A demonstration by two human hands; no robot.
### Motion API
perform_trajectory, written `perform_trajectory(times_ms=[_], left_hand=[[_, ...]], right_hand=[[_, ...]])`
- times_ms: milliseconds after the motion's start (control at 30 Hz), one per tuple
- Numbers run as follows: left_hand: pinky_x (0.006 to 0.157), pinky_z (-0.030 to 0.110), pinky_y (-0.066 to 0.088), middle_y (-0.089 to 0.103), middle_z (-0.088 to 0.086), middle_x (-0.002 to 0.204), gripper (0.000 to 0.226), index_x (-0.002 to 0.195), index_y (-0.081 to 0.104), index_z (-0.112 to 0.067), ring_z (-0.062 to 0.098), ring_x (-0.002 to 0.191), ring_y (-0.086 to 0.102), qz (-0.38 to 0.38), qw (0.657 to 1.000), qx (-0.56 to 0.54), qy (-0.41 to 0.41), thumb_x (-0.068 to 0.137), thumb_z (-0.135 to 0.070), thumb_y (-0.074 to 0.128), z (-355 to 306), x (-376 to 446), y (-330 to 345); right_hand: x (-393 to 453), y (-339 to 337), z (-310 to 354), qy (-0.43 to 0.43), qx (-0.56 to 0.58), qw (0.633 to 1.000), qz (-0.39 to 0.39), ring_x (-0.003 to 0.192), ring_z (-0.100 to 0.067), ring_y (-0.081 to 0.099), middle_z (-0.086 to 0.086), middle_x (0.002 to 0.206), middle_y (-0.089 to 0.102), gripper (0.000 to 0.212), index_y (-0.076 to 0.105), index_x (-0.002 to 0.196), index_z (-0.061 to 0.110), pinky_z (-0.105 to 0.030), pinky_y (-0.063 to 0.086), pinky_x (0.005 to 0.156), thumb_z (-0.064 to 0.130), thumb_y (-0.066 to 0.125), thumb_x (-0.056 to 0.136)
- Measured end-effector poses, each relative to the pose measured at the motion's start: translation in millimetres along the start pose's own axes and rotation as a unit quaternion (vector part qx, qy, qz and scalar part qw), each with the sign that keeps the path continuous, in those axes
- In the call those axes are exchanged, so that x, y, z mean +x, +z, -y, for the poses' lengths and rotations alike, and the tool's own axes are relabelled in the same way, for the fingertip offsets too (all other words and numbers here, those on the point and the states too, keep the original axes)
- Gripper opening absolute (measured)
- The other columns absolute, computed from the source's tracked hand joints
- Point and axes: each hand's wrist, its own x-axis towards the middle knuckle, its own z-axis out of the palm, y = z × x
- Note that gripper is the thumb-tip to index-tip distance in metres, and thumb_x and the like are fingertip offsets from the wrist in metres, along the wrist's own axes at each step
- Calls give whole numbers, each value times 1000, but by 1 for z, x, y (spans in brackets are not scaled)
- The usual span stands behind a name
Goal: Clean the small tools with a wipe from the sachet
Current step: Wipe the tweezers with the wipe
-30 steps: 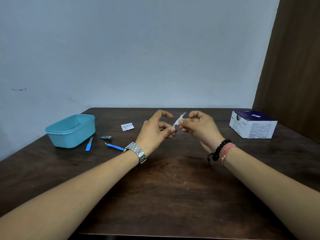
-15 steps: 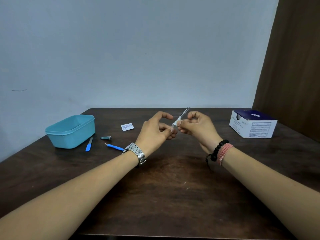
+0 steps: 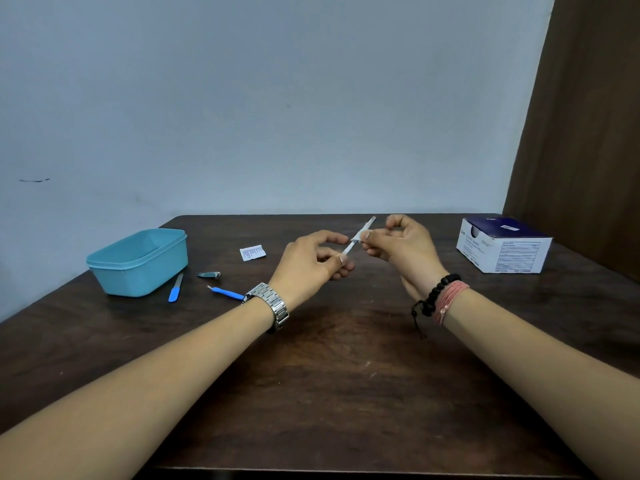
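Above the table's middle, my left hand pinches the lower end of a thin metal tool that slants up to the right. My right hand pinches a white wipe folded round the tool's shaft, just below its tip. On the table to the left lie a torn white sachet, a metal nail clipper, a blue-handled file and a blue-handled pusher.
A teal plastic container stands open at the left, next to the small tools. A blue and white cardboard box sits at the far right of the dark wooden table. A wall rises close behind the table.
My right hand has slid the wipe a little up the tool toward its tip. The tool's tip tilted slightly higher. My left hand has barely moved.
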Motion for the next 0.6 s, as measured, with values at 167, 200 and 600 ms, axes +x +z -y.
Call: perform_trajectory(times_ms=[167,200,600], left_hand=[[66,19,57,76,1,77,16,99,67,-18,12,71,73,6,1000,1,-24,92,-6,61,0,-2,0],[66,20,57,76,1,76,15,99,67,-18,12,70,73,3,1000,0,-25,92,-6,61,0,-2,0],[60,16,54,73,6,73,14,101,70,-8,8,60,67,9,997,69,-20,94,-15,60,-3,-3,-2]], right_hand=[[3,-5,4,-9,6,1000,-8,61,-11,65,-7,74,67,35,43,88,16,-18,54,60,-4,72,82],[2,-5,2,-10,-6,1000,-2,61,-12,65,-7,74,67,35,43,88,16,-19,54,60,-3,72,82],[2,-2,-2,-14,-7,1000,8,61,-13,66,-5,70,67,35,44,88,15,-20,53,58,-4,73,81]])
